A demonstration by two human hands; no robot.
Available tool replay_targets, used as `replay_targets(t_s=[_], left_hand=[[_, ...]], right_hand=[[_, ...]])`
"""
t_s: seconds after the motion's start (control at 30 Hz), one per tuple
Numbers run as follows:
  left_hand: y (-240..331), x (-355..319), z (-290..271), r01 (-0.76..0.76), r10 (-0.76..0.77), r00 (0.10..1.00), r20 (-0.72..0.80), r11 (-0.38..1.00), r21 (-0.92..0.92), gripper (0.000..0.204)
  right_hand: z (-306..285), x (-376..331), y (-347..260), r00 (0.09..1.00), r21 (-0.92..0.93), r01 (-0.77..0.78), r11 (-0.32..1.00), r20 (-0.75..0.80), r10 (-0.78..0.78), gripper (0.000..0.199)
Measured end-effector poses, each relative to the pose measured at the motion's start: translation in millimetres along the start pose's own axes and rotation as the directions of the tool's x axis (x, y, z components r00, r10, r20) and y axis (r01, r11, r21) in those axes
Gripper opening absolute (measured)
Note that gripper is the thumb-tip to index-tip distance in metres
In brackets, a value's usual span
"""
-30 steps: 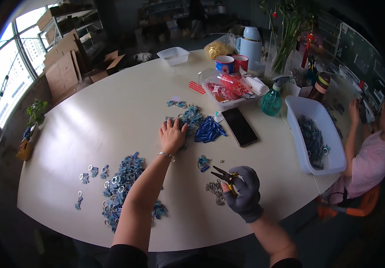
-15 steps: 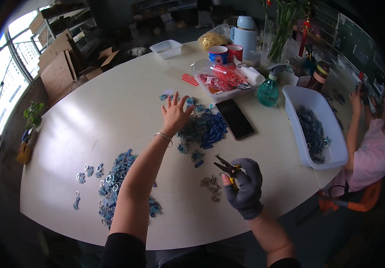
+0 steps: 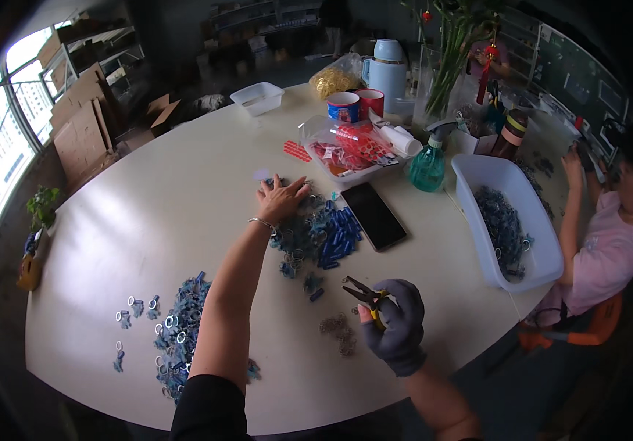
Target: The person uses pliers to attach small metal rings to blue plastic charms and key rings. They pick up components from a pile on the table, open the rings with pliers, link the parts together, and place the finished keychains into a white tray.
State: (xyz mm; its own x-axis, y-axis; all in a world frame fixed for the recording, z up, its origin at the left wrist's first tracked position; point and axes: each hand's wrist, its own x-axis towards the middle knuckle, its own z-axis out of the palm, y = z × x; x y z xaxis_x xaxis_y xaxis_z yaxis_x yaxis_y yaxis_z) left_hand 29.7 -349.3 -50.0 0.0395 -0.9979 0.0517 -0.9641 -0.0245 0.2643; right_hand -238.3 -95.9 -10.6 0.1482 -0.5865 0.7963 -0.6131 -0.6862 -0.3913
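My left hand (image 3: 283,201) is bare, with a bangle at the wrist. Its fingers are spread over the far end of a pile of blue-grey charm pieces (image 3: 298,239), touching small pieces there. Dark blue tube-shaped pieces (image 3: 340,237) lie just right of that pile. My right hand (image 3: 399,331), in a grey glove with the thumb tip bare, grips pliers (image 3: 366,294) with yellow handles. A small metal ring (image 3: 346,279) shows at the pliers' tips. Beneath them lies a small heap of metal rings (image 3: 338,334). Left of my left forearm is a heap of blue keyrings (image 3: 184,316).
A black phone (image 3: 375,217), a green spray bottle (image 3: 427,167) and a tub of red packets (image 3: 353,151) stand beyond the piles. A white bin (image 3: 471,213) of blue pieces is at right, near a co-worker in a pink sleeve (image 3: 603,246). Several loose keyrings (image 3: 136,305) lie at left.
My left hand has come down onto the small pieces at the pile's far end. The right hand keeps its grip on the pliers. The whole view has shifted slightly.
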Motion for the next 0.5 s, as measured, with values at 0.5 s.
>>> replay_targets(t_s=[0.5], left_hand=[[6,-97,-31,-0.278,0.162,0.868,-0.469,0.942,-0.188,0.042]], right_hand=[[2,1,2,0.998,0.008,-0.028,1.0,-0.048,0.028,0.018]])
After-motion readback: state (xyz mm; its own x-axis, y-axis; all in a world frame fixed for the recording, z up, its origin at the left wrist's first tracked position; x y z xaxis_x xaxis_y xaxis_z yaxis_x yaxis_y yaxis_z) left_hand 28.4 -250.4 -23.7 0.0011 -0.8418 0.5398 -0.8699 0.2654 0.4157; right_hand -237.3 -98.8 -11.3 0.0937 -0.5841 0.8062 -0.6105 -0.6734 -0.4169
